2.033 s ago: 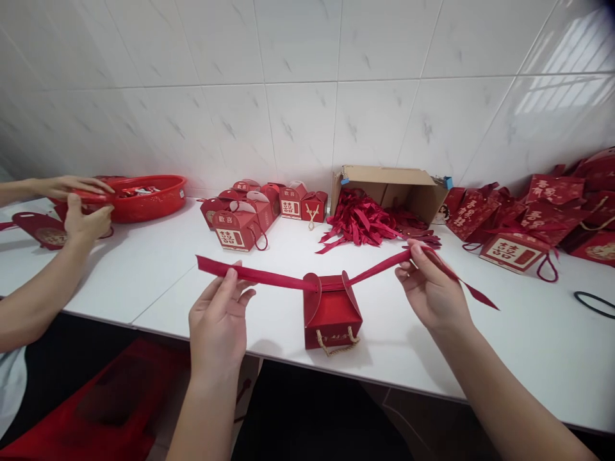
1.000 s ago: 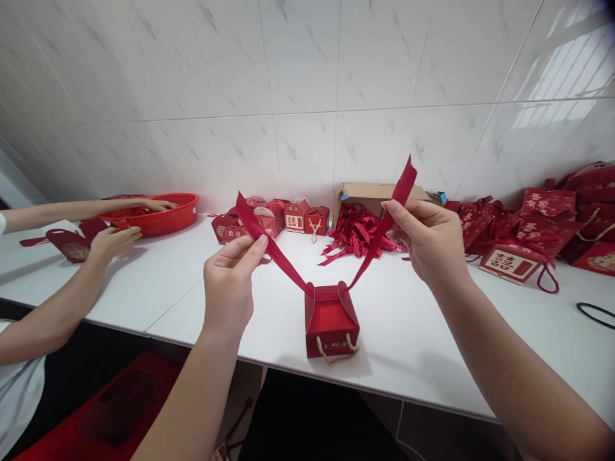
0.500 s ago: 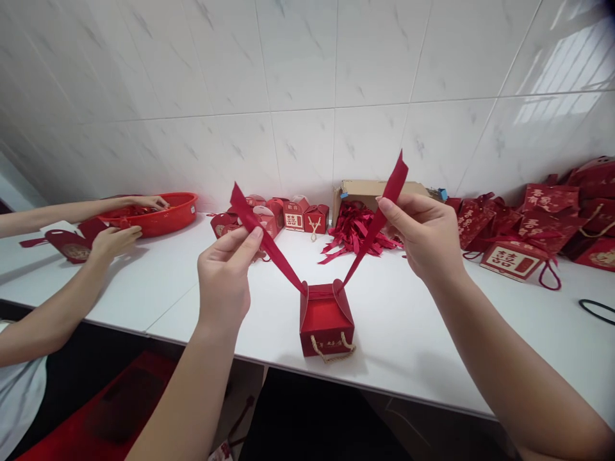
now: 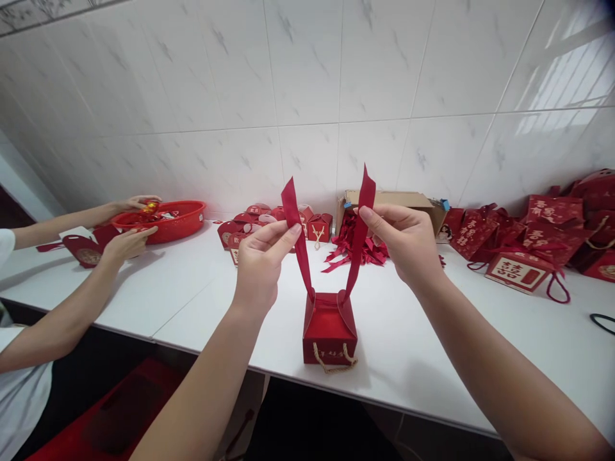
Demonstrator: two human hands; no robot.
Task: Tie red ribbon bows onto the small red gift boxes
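A small red gift box [image 4: 329,331] stood near the white counter's [image 4: 423,358] front edge, a red ribbon [image 4: 302,250] threaded through its top — left hand [image 4: 259,272] and right hand [image 4: 406,246] each pinched one raised end; a cardboard box [image 4: 394,202] of ribbons lay behind.

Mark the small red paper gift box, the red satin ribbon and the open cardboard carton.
small red paper gift box [image 4: 329,333], head view, front face.
red satin ribbon [image 4: 302,256], head view, left strand.
open cardboard carton [image 4: 401,199], head view, top flap.
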